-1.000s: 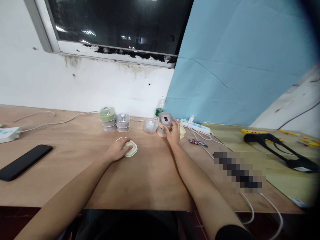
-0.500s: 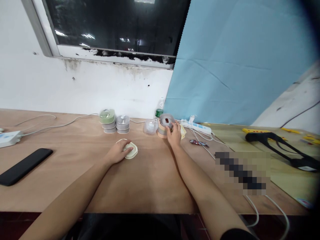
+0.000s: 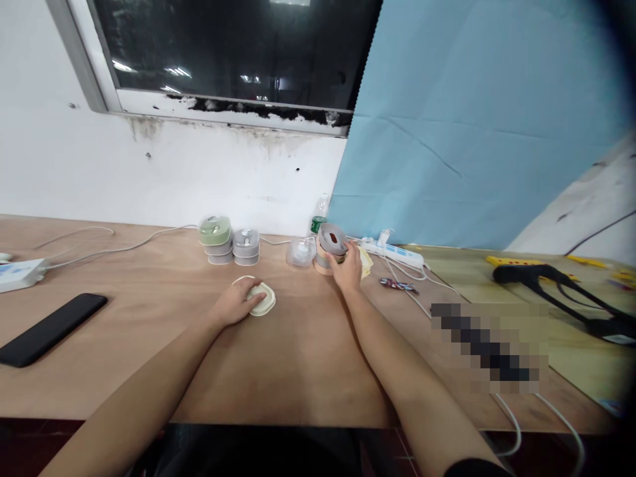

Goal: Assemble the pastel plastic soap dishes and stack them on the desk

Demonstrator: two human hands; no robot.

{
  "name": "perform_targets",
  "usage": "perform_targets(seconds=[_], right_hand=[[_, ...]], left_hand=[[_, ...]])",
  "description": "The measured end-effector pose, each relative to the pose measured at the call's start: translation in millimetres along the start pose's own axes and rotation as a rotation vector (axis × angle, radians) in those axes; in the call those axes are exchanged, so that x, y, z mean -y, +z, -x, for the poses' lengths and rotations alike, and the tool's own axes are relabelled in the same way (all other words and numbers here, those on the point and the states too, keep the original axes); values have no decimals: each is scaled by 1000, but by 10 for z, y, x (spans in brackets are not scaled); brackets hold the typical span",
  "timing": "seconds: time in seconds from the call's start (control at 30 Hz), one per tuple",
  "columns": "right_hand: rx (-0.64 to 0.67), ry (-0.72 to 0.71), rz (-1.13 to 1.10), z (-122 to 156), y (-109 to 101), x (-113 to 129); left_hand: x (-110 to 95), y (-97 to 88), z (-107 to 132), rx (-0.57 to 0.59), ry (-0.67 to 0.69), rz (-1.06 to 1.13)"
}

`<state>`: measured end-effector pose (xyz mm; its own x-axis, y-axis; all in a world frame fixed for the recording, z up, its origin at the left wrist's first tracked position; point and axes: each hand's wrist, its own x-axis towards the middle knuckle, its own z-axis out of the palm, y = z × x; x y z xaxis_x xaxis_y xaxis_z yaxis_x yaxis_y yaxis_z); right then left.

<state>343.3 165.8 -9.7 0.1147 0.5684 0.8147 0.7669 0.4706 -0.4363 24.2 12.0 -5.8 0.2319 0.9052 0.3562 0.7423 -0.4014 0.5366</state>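
Observation:
My left hand point(image 3: 237, 301) rests on a cream oval lid point(image 3: 265, 306) lying flat on the table, its thumb and fingers gripping the edges. At the back, my right hand point(image 3: 349, 266) has its thumb and fingers on the side of a grey rounded container point(image 3: 325, 232) with a dark red-brown oval spot in it. This container sits tilted on top of a stack of grey and peach containers point(image 3: 324, 265). The hand hides part of the stack's right side. Yellow lids point(image 3: 366, 262) lie partly behind my right hand.
Stacked containers with a green top point(image 3: 215, 230) and grey ones point(image 3: 246, 248) stand back left. Clear plastic lids point(image 3: 301, 253) and a bottle point(image 3: 319, 213) are near the stack. A power strip point(image 3: 397, 254), cables, a wrapper point(image 3: 399, 285) and a black phone-like slab point(image 3: 52, 329) lie around.
The grey container on top of the stack has tipped, its right side dropping under my right hand. My left hand stays on the cream lid.

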Motion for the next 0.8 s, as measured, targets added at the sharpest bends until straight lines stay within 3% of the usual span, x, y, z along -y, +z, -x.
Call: perform_targets(seconds=[0.8], right_hand=[[-27,-5,-74,4,-27,60]], left_hand=[[-11,-9,3,3,12,-11]])
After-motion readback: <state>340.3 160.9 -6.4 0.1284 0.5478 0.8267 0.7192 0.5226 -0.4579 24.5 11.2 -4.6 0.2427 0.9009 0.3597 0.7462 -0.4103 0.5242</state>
